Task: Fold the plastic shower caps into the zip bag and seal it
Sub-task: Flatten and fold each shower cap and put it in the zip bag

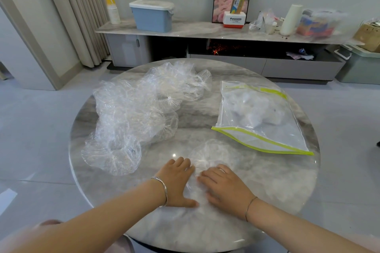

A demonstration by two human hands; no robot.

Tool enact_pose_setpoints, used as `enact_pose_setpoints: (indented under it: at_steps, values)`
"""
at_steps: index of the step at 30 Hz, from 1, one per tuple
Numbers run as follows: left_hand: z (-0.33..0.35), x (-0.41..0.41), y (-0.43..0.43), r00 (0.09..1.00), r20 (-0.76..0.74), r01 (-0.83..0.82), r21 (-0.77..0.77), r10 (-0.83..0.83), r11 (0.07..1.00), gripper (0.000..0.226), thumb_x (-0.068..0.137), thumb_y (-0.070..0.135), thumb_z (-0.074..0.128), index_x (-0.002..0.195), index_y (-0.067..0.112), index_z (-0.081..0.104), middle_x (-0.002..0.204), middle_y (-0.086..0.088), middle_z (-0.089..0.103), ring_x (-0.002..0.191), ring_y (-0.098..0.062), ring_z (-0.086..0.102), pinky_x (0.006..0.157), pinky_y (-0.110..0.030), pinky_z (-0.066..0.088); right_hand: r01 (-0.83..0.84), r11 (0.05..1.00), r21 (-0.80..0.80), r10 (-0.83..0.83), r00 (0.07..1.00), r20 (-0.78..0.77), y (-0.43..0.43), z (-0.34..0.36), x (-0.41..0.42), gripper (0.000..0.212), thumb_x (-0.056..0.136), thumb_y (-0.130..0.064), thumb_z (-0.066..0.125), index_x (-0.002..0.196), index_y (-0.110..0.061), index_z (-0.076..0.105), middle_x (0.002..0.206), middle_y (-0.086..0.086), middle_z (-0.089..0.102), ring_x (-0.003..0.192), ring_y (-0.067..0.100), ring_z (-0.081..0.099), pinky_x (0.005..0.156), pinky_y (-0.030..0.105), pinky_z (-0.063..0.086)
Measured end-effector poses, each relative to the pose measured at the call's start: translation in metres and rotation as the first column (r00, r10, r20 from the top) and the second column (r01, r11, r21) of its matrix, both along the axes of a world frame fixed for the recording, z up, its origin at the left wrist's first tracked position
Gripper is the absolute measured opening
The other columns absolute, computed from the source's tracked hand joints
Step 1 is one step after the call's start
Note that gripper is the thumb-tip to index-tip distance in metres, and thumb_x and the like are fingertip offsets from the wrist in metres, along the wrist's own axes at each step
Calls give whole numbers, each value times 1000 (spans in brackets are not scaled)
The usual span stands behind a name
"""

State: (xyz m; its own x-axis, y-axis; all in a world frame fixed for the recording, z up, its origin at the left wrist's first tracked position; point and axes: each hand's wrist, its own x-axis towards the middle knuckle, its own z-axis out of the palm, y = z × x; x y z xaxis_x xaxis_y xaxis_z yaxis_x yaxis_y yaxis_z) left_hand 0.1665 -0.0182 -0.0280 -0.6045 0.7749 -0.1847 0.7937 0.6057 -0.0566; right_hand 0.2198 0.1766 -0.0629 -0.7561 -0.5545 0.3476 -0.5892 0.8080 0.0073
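A clear shower cap [207,155] lies flattened on the round marble table [277,187] near the front. My left hand [177,181] and my right hand [225,186] press flat on its near part, fingers straight, side by side. A heap of several crumpled clear shower caps [135,113] covers the table's left half. At the right lies a clear zip bag [259,117] with a yellow-green zip strip; folded caps show inside it, and its mouth faces me.
Behind the table runs a low marble-topped cabinet [205,33] carrying a blue bin [152,15], a framed picture, a Panasonic box and clutter. Curtains hang at the back left. Grey tile floor surrounds the table.
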Motion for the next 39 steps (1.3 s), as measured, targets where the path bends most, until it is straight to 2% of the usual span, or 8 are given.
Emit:
enact_pose_setpoints:
  at_steps: [7, 11, 15, 22, 26, 31, 34, 39]
  values:
    - [-4, -10, -4, 995, 14, 95, 141, -98, 985, 99, 62, 82, 40, 127, 8, 43, 155, -7, 19, 145, -25, 5, 117, -33, -4, 264, 880, -395, -83, 905, 418, 11, 11, 1, 25, 83, -31, 43, 90, -22, 66, 90, -11, 69, 87, 6, 61, 97, 13, 33]
    - [-8, -17, -4, 997, 72, -2, 318, -22, 948, 70, 76, 61, 56, 126, 13, 45, 127, 0, 50, 129, -20, 37, 108, -22, 16, 455, 672, -584, -22, 801, 598, 10, 14, 6, 10, 91, -25, 51, 85, -20, 58, 81, 0, 63, 78, 16, 61, 77, 33, 49]
    - [-6, -21, 1, 965, 224, -214, 355, 139, 910, 59, 80, 59, 37, 112, 16, 61, 109, -1, 62, 112, -20, 48, 92, -24, 34, 653, 323, -685, -3, 724, 690, 6, 17, 2, 11, 94, -7, 52, 86, -3, 57, 74, 3, 68, 72, 12, 67, 70, 20, 51]
    - [-10, -20, 7, 854, 421, -475, 386, 307, 791, 20, 87, 36, 62, 73, 31, 49, 72, 11, 51, 78, -9, 48, 76, -23, 42, 809, 139, -571, -90, 585, 806, 14, 13, -6, 15, 89, -4, 58, 99, -4, 47, 78, 7, 64, 50, 12, 57, 46, 25, 47]
    - [-12, -20, 7, 835, 428, -517, 390, 347, 762, 43, 83, 35, 65, 119, 20, 47, 87, 11, 55, 84, -9, 53, 81, -24, 44, 720, 408, -561, -406, 694, 595, 15, 17, 0, 42, 81, -11, 66, 117, -17, 43, 112, -3, 47, 83, 14, 51, 73, 25, 43]
    - [-8, -16, 9, 994, -113, 54, 470, -1, 881, 51, 85, 40, 46, 133, 26, 45, 135, 4, 50, 117, -15, 46, 97, -28, 39, 282, 908, -310, -285, 958, 38, 14, 25, 2, 23, 83, -30, 51, 101, -20, 62, 112, -4, 58, 103, 12, 51, 87, 24, 33]
    - [-19, -11, 8, 976, -158, 195, 326, -151, 925, 51, 85, 48, 38, 125, 24, 58, 130, 6, 58, 118, -16, 55, 98, -34, 46, 218, 961, -173, -207, 975, 75, 15, 12, 8, 21, 85, -35, 48, 88, -22, 65, 90, -9, 62, 81, 15, 60, 78, 23, 33]
    - [-26, -12, 5, 985, -114, 149, 210, -127, 966, 57, 82, 58, 34, 117, 26, 64, 120, 9, 64, 111, -15, 61, 93, -36, 49, 272, 961, -44, -259, 947, 192, 20, 5, 12, 43, 77, -51, 47, 106, -26, 64, 106, -12, 63, 94, 6, 60, 81, 17, 44]
